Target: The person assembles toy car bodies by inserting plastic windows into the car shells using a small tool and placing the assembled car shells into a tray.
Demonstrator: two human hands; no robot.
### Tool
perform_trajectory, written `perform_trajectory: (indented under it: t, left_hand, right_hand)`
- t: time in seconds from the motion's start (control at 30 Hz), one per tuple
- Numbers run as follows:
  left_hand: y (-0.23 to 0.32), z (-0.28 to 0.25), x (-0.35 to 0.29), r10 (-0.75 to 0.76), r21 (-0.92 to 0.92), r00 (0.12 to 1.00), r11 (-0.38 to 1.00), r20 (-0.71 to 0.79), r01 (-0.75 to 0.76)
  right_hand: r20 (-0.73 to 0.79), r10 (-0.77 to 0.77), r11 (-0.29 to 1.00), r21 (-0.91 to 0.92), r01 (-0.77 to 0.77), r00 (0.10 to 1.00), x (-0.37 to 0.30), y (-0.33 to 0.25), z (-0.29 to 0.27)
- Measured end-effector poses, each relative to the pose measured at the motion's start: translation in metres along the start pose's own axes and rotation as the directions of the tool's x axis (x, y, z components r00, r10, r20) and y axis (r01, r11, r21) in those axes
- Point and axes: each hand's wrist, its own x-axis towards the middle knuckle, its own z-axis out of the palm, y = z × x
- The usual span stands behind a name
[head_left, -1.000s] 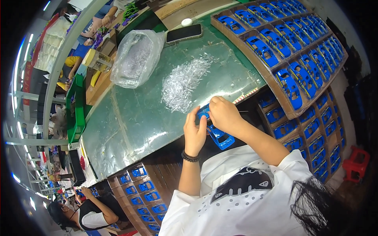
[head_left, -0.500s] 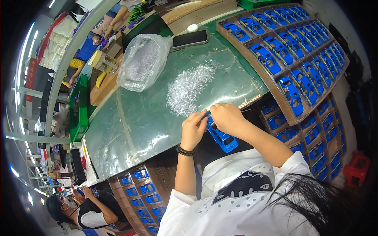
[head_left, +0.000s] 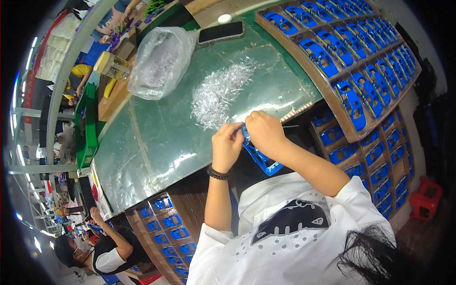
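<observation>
Both my hands hold one blue plastic frame part [head_left: 262, 160] at the near edge of the green work table [head_left: 156, 142]. My left hand [head_left: 226, 145] pinches its upper end from the left. My right hand [head_left: 264, 134] grips the same end from the right, fingers curled over it. The lower end of the part sticks out below my hands. A loose heap of small clear plastic pieces [head_left: 219, 92] lies on the table just beyond my hands.
A clear plastic bag [head_left: 160, 61] and a dark phone [head_left: 221, 32] lie farther back. Brown trays of blue parts stand to the right [head_left: 351, 61] and lower left [head_left: 166, 232]. Another person [head_left: 102, 249] sits at lower left. A red stool [head_left: 425, 199] stands right.
My hands stay on the blue part and have shifted slightly toward the table edge, turning the part a little between them.
</observation>
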Motion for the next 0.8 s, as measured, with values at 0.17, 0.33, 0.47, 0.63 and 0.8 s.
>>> perform_trajectory:
  t: [0.17, 0.33, 0.47, 0.63, 0.8]
  left_hand:
    - [0.008, -0.002, 0.004, -0.036, -0.014, 0.999, 0.999, 0.01, 0.036]
    - [-0.003, 0.007, 0.009, -0.02, -0.043, 0.999, 0.999, 0.035, 0.022]
    - [0.0, 0.017, 0.032, 0.033, 0.026, 0.998, 0.999, 0.058, -0.034]
    - [-0.009, 0.033, 0.054, 0.12, 0.099, 0.987, 0.987, 0.107, -0.13]
    - [-0.027, 0.031, 0.054, 0.14, 0.112, 0.99, 0.984, 0.013, -0.141]
  right_hand:
    - [0.153, 0.118, 0.918, 0.36, -0.167, 0.981, 0.014, 0.021, -0.009]
    - [0.168, 0.053, 0.924, 0.365, -0.112, 0.984, 0.017, 0.032, -0.007]
    - [0.101, 0.045, 0.95, 0.304, -0.074, 0.994, 0.018, 0.047, -0.013]
    - [0.224, -0.167, 0.975, 0.181, 0.128, 0.96, 0.043, 0.065, -0.01]
    - [0.126, -0.307, 0.944, 0.165, 0.285, 0.943, 0.063, 0.061, 0.011]
